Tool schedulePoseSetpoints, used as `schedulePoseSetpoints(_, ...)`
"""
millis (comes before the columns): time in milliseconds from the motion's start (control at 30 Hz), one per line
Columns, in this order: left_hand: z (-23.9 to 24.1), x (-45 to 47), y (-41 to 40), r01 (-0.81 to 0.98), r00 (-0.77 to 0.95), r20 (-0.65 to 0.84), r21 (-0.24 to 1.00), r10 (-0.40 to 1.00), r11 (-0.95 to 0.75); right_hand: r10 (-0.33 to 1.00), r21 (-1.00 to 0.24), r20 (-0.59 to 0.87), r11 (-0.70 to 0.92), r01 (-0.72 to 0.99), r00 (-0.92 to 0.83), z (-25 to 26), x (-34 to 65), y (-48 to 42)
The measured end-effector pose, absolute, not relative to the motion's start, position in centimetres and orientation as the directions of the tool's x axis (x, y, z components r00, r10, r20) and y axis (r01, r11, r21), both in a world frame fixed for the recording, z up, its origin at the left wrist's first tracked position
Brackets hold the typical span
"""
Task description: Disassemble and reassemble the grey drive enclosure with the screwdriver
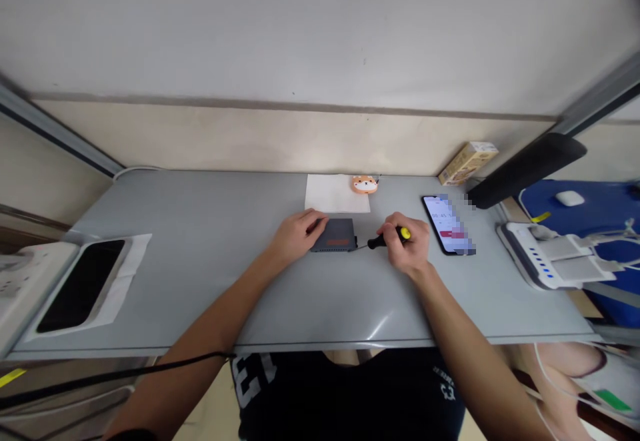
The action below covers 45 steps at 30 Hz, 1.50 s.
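A small dark grey metal box [336, 233] with reddish markings on top lies flat on the grey desk, in front of a white sheet of paper [327, 193]. My left hand [301, 231] rests against the box's left side, fingers bent over its left edge and steadying it. In my right hand [407, 244] is a screwdriver [379, 241] with a black and yellow handle, fingers wrapped round it. Its thin shaft points left, and the tip is at the box's front right corner. Whether the tip sits in a screw cannot be made out.
An orange animal-faced case [365, 184] sits on the paper's right part. Right of my right hand lies a lit phone [447, 224]. Farther right are a carton [469, 162], a black post [527, 169] and a white charging station [543, 254]. A dark-screened tablet [81, 286] lies at left.
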<state>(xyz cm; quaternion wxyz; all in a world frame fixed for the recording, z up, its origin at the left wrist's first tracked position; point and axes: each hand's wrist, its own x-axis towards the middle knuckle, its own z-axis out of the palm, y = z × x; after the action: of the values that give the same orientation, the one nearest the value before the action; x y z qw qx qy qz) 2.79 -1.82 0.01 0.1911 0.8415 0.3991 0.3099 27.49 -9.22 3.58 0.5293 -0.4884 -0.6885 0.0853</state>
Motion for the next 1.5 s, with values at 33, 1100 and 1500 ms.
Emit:
schedulePoseSetpoints(33,0.0,2.8,-1.9,0.55,0.495,0.379,0.56,0.782,-0.62,0.753,-0.622,0.657,0.516,0.589,0.033,3.6,27.4,-9.3)
schedulePoseSetpoints(1100,0.3,3.4,-2.4,0.596,0.471,0.432,0.488,0.77,-0.638,0.631,-0.524,0.773,0.58,0.624,0.063,3.1,27.0,-9.3)
schedulePoseSetpoints(1500,0.0,3.2,-2.1,0.62,0.488,0.451,0.424,0.748,-0.66,0.61,-0.499,0.79,0.574,0.649,0.068,3.4,26.9,-9.4)
